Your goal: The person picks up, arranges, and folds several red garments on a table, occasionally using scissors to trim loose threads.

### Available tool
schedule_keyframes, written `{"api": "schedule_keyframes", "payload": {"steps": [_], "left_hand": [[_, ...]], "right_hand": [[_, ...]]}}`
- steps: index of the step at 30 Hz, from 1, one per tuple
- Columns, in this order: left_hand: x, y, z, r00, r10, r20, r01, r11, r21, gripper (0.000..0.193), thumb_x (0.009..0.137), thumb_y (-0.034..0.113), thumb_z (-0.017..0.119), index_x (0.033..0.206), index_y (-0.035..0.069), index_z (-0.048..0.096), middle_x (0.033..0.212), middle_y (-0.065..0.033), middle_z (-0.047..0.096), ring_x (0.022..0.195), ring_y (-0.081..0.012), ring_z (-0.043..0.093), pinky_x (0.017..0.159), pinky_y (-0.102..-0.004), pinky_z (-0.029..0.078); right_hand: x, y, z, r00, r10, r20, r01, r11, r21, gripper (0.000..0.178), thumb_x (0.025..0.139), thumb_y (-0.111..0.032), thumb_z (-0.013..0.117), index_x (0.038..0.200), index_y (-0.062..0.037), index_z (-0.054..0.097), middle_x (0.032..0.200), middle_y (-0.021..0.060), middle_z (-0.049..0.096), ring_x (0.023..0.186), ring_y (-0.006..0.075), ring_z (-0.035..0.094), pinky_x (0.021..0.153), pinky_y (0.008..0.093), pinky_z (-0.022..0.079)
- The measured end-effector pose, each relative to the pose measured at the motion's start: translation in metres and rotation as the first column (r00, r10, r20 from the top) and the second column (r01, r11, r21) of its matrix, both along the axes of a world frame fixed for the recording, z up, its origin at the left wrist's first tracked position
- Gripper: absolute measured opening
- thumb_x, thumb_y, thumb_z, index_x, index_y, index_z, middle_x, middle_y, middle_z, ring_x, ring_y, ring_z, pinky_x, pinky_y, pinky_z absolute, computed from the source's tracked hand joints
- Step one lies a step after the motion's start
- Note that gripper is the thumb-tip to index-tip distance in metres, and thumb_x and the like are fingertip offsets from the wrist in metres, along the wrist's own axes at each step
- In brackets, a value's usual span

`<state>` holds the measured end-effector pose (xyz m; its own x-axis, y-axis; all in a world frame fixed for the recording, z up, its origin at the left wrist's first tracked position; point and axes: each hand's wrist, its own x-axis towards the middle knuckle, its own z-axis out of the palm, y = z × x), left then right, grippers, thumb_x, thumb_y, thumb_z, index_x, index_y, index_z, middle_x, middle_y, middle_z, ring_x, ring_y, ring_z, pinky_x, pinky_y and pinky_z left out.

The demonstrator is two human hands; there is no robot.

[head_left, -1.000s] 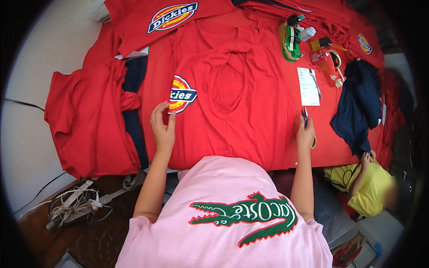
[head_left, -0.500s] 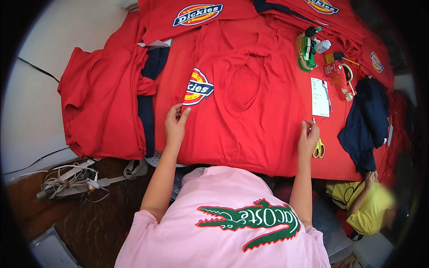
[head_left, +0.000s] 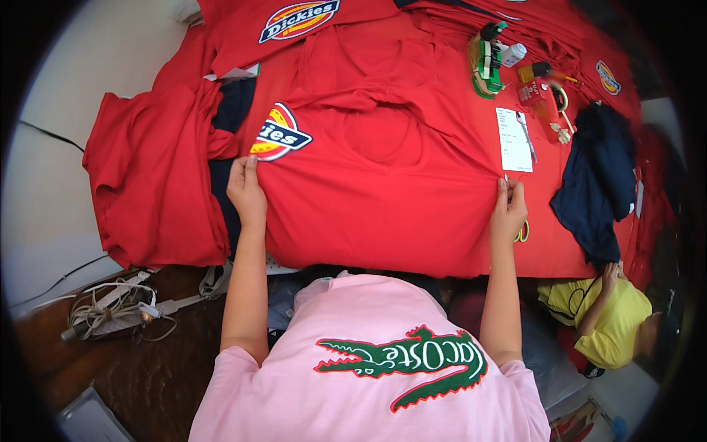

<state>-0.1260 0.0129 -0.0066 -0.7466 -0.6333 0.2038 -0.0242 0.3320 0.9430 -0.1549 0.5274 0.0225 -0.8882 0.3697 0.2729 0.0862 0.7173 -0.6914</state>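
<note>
A red shirt (head_left: 383,214) lies in front of me, its neck opening (head_left: 379,136) toward the far side and a colourful logo patch (head_left: 281,134) at its left. My left hand (head_left: 247,193) pinches the fabric at the left edge, just below the patch. At the right edge my right hand (head_left: 508,210) pinches the cloth too, closed beside the lower end of a white paper slip (head_left: 514,140). The cloth is pulled taut between both hands. Yellow-handled scissors (head_left: 522,231) are partly hidden behind my right hand.
More red shirts (head_left: 158,177) are piled at the left and far side. A green tape dispenser (head_left: 484,70), a white bottle (head_left: 513,54) and a red box (head_left: 541,103) stand at the right, near dark blue cloth (head_left: 598,184). Another person in yellow (head_left: 611,324) is at the lower right.
My hands have moved apart, the left one outward to the left, and the shirt now stretches wide between them. Its neck opening has flattened. The view has shifted slightly.
</note>
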Motion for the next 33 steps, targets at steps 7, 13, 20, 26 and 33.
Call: {"api": "schedule_keyframes", "payload": {"steps": [7, 13, 20, 26, 33], "left_hand": [[-0.140, -0.011, 0.059, 0.965, -0.139, -0.224, 0.138, 0.990, -0.019, 0.031, 0.109, 0.025, 0.065, 0.110, -0.005, 0.073, 0.093, -0.0077, 0.072, 0.088, -0.0117, 0.059, 0.085, -0.0275, 0.048], [-0.088, 0.084, 0.045, 0.970, -0.209, 0.121, 0.241, 0.801, -0.548, 0.054, 0.106, 0.027, 0.062, 0.151, 0.001, 0.052, 0.162, -0.0214, 0.047, 0.151, -0.0442, 0.041, 0.124, -0.0587, 0.031], [0.062, 0.161, -0.024, 0.666, -0.362, 0.652, 0.746, 0.324, -0.582, 0.080, 0.104, 0.045, 0.058, 0.169, 0.007, 0.030, 0.178, -0.0152, 0.021, 0.165, -0.0376, 0.016, 0.131, -0.0621, 0.012], [0.119, 0.042, -0.042, 0.812, 0.049, 0.582, 0.436, 0.612, -0.660, 0.087, 0.104, 0.058, 0.058, 0.168, 0.006, 0.030, 0.179, -0.0152, 0.019, 0.165, -0.0382, 0.015, 0.130, -0.0604, 0.014], [0.213, 0.019, -0.044, 0.914, 0.085, 0.397, 0.145, 0.846, -0.514, 0.038, 0.103, 0.034, 0.070, 0.122, 0.002, 0.066, 0.153, -0.0189, 0.052, 0.143, -0.0385, 0.044, 0.119, -0.0524, 0.031]], "right_hand": [[-0.105, 0.005, 0.054, 0.993, 0.006, -0.119, -0.036, 0.968, -0.247, 0.023, 0.105, -0.020, 0.069, 0.101, 0.0003, 0.060, 0.075, 0.0098, 0.061, 0.069, 0.0190, 0.058, 0.064, 0.0365, 0.048], [-0.084, -0.071, 0.052, 0.947, 0.140, -0.289, -0.133, 0.990, 0.045, 0.040, 0.106, -0.019, 0.066, 0.139, 0.0018, 0.057, 0.141, 0.0243, 0.062, 0.136, 0.0383, 0.058, 0.116, 0.0440, 0.044], [0.065, -0.151, -0.035, 0.584, 0.763, 0.278, -0.808, 0.515, 0.285, 0.076, 0.103, -0.034, 0.063, 0.168, -0.0075, 0.032, 0.176, 0.0190, 0.026, 0.163, 0.0378, 0.024, 0.132, 0.0521, 0.019], [0.082, -0.033, -0.050, 0.838, 0.432, 0.334, -0.545, 0.703, 0.458, 0.082, 0.106, -0.049, 0.058, 0.171, -0.0107, 0.026, 0.178, 0.0156, 0.022, 0.165, 0.0339, 0.020, 0.132, 0.0503, 0.020], [0.108, 0.020, -0.053, 0.818, 0.442, 0.367, -0.566, 0.727, 0.387, 0.065, 0.110, -0.032, 0.054, 0.167, -0.0078, 0.034, 0.175, 0.0159, 0.030, 0.163, 0.0335, 0.027, 0.130, 0.0501, 0.025]]}}
